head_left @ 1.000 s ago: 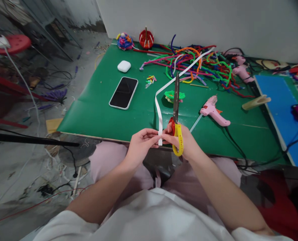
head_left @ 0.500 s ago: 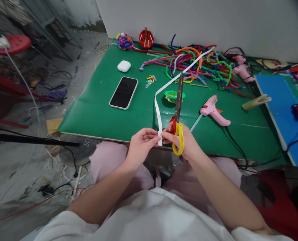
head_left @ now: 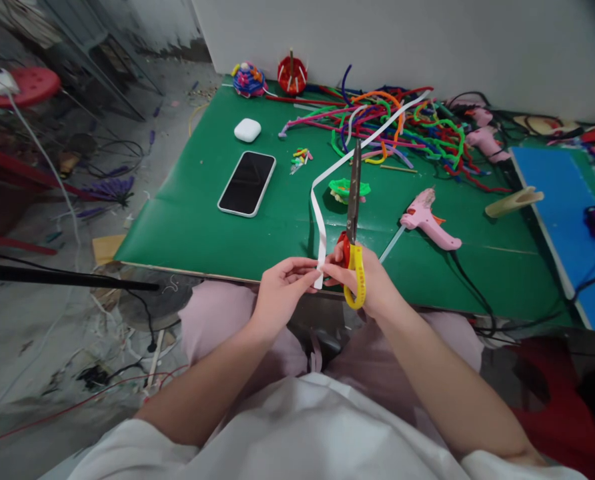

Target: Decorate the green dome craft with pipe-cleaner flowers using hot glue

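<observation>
At the table's near edge my left hand (head_left: pixel 288 283) pinches the lower end of a long white strip (head_left: pixel 319 223). The strip bends once and runs up to the right, over the pile of pipe cleaners (head_left: pixel 407 130). My right hand (head_left: pixel 365 277) holds scissors (head_left: pixel 353 200) with yellow and red handles; their blades look closed and point away from me. Its thumb and fingertips also touch the strip beside my left fingertips. A small green frilled piece (head_left: pixel 346 189) lies just left of the blades.
The green table (head_left: pixel 187 213) bears a phone (head_left: pixel 247 183), a white earbud case (head_left: pixel 247 130), small coloured bits (head_left: pixel 301 159) and a pink glue gun (head_left: pixel 430 220) with its cord trailing off the front. A blue board (head_left: pixel 557 220) lies at the right. Two round craft pieces stand at the back left.
The scissors have tilted slightly, their tips shifting a little left. The strip's lower end has turned slightly between my fingers. Both hands stay nearly in place.
</observation>
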Tool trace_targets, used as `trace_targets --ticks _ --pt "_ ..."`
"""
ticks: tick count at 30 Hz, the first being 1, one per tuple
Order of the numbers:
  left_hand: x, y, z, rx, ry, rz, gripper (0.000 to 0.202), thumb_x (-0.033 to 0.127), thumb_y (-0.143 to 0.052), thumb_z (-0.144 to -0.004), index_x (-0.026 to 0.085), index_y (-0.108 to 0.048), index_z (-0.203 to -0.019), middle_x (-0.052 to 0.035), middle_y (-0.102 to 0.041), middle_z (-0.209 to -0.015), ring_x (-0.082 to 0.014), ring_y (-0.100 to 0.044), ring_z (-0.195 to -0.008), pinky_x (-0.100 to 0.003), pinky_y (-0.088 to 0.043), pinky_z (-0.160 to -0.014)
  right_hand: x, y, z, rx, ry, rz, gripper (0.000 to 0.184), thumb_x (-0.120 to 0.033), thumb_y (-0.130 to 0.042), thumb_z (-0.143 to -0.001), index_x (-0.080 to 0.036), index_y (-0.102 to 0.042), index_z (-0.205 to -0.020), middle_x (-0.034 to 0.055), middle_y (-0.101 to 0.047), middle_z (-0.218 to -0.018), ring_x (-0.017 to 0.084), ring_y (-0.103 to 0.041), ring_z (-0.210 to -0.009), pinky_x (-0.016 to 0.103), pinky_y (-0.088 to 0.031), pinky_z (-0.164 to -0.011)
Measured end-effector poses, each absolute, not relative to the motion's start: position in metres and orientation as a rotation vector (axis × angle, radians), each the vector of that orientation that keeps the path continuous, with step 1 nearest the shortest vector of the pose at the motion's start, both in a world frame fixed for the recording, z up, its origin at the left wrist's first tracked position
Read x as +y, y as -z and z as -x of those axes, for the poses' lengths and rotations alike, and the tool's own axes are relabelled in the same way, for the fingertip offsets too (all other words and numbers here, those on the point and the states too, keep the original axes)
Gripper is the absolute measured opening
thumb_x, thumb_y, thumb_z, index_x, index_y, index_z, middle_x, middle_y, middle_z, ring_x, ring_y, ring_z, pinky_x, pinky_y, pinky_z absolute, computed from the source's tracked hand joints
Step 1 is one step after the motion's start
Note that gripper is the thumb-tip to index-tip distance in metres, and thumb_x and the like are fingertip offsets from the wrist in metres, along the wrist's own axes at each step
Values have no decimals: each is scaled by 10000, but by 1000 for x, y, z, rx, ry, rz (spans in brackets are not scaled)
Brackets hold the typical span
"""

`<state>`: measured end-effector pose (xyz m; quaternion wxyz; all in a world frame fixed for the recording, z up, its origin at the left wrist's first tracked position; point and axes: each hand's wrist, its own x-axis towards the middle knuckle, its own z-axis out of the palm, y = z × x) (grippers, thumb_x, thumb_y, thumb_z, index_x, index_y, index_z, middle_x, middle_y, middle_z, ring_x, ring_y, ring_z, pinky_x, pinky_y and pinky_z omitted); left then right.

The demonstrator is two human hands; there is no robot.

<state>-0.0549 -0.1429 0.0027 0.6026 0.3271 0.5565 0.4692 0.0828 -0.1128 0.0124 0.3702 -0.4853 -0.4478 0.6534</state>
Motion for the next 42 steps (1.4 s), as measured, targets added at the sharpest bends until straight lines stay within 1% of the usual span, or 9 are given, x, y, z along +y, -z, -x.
trace_targets --ticks 4,9,14,17,21,24,33,36,42 --pt "-143 -3 56 1298 -1072 -754 259 287 -711 -624 132 -648 -822 -29 -657 -772 -91 -587 -624 -198 -507 -574 -112 -11 -84 -1157 -1684 1224 257 -226 -673 -623 -204 -433 -712 -45 -512 -700 99 -545 -639 247 -520 -572" --pt "-144 0 56 1290 -1065 -743 273 285 -708 -626 132 -635 -840 -26 -647 -785 -90 -591 -626 -198 -514 -561 -112 -10 -84 -1163 -1675 1224 264 -259 -673 -625 -205 -431 -717 -37 -538 -706 105 -554 -629 258 -518 -572" --pt "-147 2 54 1295 -1083 -707 278 281 -708 -624 144 -599 -840 0 -633 -710 -94 -600 -610 -207 -516 -557 -112 -11 -81 -1123 -1651 1244 276 -258 -676 -617 -203 -421 -708 -46 -522 -693 94 -540 -614 247 -512 -563" --pt "-153 3 51 1336 -1121 -718 254 289 -703 -630 143 -584 -799 -9 -642 -729 -117 -623 -657 -222 -523 -576 -111 -11 -79 -1072 -1617 1265 295 -256 -680 -606 -200 -404 -692 -47 -513 -688 88 -530 -606 240 -509 -553" --pt "-162 8 46 1386 -1151 -760 283 268 -707 -627 160 -604 -867 -28 -663 -810 -134 -636 -757 -231 -530 -642 -110 -9 -79 -1038 -1602 1247 292 -243 -676 -609 -202 -399 -691 -47 -520 -690 91 -543 -620 252 -518 -579" --pt "-167 11 43 1401 -1173 -772 267 253 -696 -638 164 -616 -877 -30 -675 -807 -134 -640 -766 -236 -534 -666 -110 -7 -79 -1033 -1588 1251 289 -245 -670 -613 -206 -397 -700 -49 -525 -689 93 -550 -616 258 -521 -583" --pt "-163 5 44 1363 -1191 -716 269 276 -683 -657 147 -601 -877 -44 -676 -815 -153 -645 -774 -248 -543 -628 -111 -6 -78 -1051 -1598 1207 268 -226 -656 -628 -205 -398 -697 -44 -523 -690 94 -545 -630 254 -515 -586" --pt "-158 3 44 1328 -1210 -735 263 275 -665 -680 144 -591 -895 -37 -671 -768 -148 -647 -745 -250 -544 -620 -112 -6 -78 -1057 -1598 1197 264 -225 -654 -629 -205 -399 -693 -44 -521 -688 96 -537 -631 261 -512 -592" --pt "-156 3 43 1328 -1222 -753 259 274 -664 -683 132 -593 -887 -16 -657 -681 -116 -640 -619 -227 -536 -598 -112 -10 -76 -1054 -1597 1241 278 -231 -665 -616 -204 -397 -681 -35 -532 -700 104 -543 -642 273 -519 -596"
